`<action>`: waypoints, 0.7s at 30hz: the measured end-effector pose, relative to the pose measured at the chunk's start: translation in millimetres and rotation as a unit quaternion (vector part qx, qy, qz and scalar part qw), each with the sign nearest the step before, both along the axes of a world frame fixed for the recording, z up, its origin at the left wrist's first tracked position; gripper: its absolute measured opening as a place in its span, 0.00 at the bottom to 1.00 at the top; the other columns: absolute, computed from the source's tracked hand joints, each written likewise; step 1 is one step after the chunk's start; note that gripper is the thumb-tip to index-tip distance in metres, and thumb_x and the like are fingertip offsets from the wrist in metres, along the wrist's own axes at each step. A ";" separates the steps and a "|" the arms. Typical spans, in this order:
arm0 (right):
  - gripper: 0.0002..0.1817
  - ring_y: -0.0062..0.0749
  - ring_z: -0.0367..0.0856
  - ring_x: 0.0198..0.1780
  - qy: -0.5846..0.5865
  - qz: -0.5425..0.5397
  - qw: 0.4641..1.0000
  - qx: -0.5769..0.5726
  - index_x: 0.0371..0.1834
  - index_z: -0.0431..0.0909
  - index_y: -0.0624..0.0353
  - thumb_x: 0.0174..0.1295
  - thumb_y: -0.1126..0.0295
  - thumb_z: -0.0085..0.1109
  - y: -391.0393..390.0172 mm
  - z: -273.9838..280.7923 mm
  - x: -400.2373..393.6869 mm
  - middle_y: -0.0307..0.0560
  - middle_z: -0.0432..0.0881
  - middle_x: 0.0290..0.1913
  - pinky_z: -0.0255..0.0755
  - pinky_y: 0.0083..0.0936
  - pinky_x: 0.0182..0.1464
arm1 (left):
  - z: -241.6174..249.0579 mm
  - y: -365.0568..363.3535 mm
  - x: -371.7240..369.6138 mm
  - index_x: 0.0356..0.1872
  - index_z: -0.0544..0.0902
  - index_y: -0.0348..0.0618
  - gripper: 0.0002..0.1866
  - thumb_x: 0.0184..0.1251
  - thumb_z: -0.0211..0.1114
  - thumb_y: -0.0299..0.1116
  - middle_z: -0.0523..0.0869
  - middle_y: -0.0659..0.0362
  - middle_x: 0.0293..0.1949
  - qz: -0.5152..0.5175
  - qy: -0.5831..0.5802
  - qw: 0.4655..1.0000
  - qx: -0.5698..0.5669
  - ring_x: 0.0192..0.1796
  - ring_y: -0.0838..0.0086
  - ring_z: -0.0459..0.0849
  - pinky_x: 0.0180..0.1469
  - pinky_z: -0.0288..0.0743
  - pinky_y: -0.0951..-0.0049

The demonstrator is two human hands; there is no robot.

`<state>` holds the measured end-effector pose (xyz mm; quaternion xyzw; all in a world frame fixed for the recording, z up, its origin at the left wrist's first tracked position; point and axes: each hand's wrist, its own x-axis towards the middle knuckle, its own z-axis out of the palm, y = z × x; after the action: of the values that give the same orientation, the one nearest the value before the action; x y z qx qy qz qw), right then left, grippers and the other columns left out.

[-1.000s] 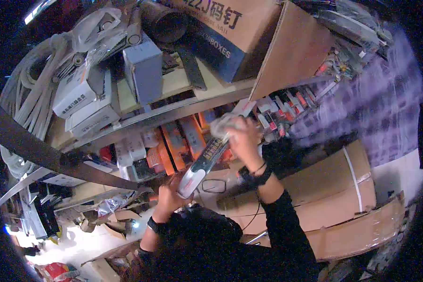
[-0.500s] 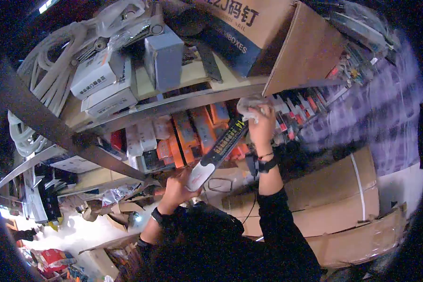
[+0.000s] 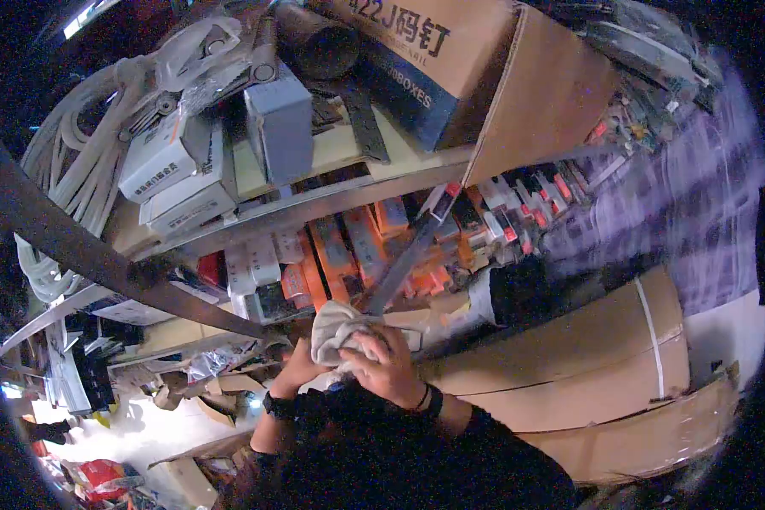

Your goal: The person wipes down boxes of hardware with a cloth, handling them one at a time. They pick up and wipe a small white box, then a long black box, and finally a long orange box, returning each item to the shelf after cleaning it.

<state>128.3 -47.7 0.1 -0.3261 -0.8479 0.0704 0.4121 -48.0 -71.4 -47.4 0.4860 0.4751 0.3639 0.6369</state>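
Observation:
A long, narrow, flat dark package (image 3: 406, 255) slants up and away from my hands, with a red-and-white label at its far end. Its near end is hidden under a whitish cloth (image 3: 335, 330). My right hand (image 3: 382, 365) is closed on this cloth and presses it over the near end. Close beside it, my left hand (image 3: 302, 367) grips the package's near end, its fingers partly covered by the cloth.
Orange boxes (image 3: 331, 246) fill the lower shelf behind the package. Above, a metal shelf edge (image 3: 314, 204) carries a large carton (image 3: 433, 59), small white boxes (image 3: 166, 161) and coiled white tubing (image 3: 76, 153). Big cardboard boxes (image 3: 569, 365) stand at right, below a purple curtain (image 3: 680, 187).
My right hand has slid the cloth from the far end down to the near end, beside my left hand. The package now shows a different face, with a red-and-white label at its far end.

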 end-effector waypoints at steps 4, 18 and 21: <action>0.20 0.42 0.66 0.43 -0.007 -0.043 0.999 0.006 0.33 0.77 0.45 0.29 0.75 0.58 45.9 6.8 5.2 0.38 0.70 0.42 0.62 0.36 0.41 | 5.7 -7.1 10.7 0.37 0.72 0.33 0.18 0.52 0.55 0.39 0.76 0.60 0.21 0.137 -0.115 0.984 0.007 0.20 0.80 0.72 0.21 0.64 0.81; 0.17 0.43 0.68 0.47 0.053 -0.188 0.974 -0.116 0.34 0.78 0.49 0.36 0.76 0.56 194.3 43.6 52.5 0.49 0.73 0.44 0.60 0.38 0.50 | 2.0 -2.5 5.9 0.44 0.69 0.40 0.26 0.54 0.43 0.52 0.75 0.59 0.25 0.183 -0.280 0.932 -0.142 0.20 0.77 0.70 0.17 0.59 0.83; 0.15 0.43 0.68 0.45 0.016 -0.235 0.971 0.035 0.31 0.78 0.51 0.36 0.77 0.56 188.2 37.2 44.2 0.48 0.73 0.43 0.61 0.36 0.48 | 9.6 -3.0 6.7 0.42 0.70 0.41 0.26 0.54 0.41 0.53 0.74 0.59 0.23 0.176 -0.328 0.913 -0.168 0.20 0.76 0.69 0.17 0.58 0.83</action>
<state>172.5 140.5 37.3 -0.5007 -0.7426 -0.0528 0.4417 -41.4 -74.4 -37.8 0.1341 0.3716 0.5236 0.7548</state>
